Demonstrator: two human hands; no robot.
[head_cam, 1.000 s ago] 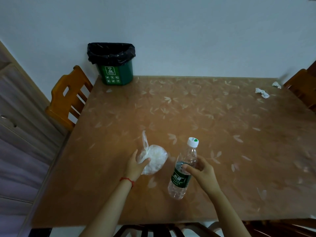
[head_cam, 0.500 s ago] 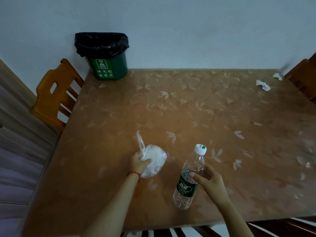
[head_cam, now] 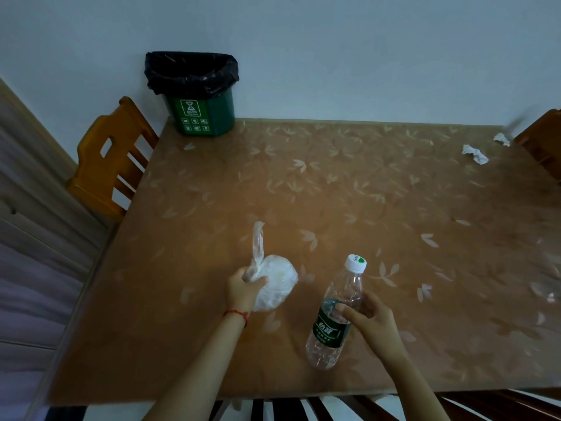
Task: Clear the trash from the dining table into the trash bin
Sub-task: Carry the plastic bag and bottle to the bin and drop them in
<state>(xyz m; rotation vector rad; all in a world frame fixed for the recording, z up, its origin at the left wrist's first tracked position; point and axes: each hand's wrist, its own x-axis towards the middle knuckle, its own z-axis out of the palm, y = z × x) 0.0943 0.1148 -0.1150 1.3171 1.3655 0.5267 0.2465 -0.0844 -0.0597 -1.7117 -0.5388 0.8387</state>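
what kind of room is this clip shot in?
Most likely a home dining area. A dining table under a leaf-patterned cover stands against a plain wall, with wooden chairs at its sides and a small green trash bin with a black liner on its far left corner.

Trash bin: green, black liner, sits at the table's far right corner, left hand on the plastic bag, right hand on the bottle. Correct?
One error: the head view shows the trash bin at the table's far left corner. The left hand grips the plastic bag; the right hand is on the bottle.
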